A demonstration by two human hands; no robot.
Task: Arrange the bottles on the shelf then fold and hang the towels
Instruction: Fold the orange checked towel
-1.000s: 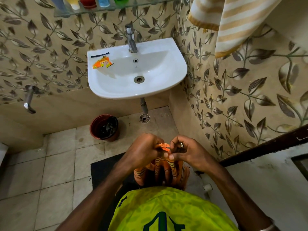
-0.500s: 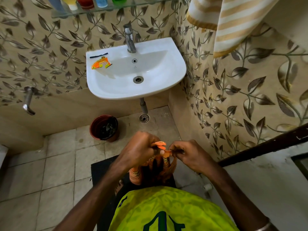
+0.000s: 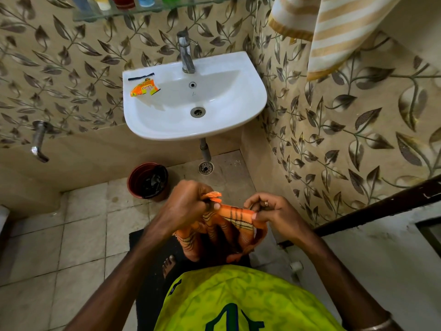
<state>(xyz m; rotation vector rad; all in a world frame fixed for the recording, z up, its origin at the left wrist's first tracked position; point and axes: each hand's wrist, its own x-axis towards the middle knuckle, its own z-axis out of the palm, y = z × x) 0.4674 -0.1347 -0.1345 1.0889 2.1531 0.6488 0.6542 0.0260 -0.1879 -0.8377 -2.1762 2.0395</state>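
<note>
left hand [image 3: 188, 206]: we clenched it on the orange striped cloth towel's [image 3: 235, 212] fringed corner | right hand [image 3: 274, 212]: we pinched its top edge | towel: hung below the white ceramic sink [image 3: 248, 115]

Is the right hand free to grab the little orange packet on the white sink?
Probably not yet: the right hand is pinching the orange striped towel, though nothing blocks the way to the orange packet on the white sink.
</note>
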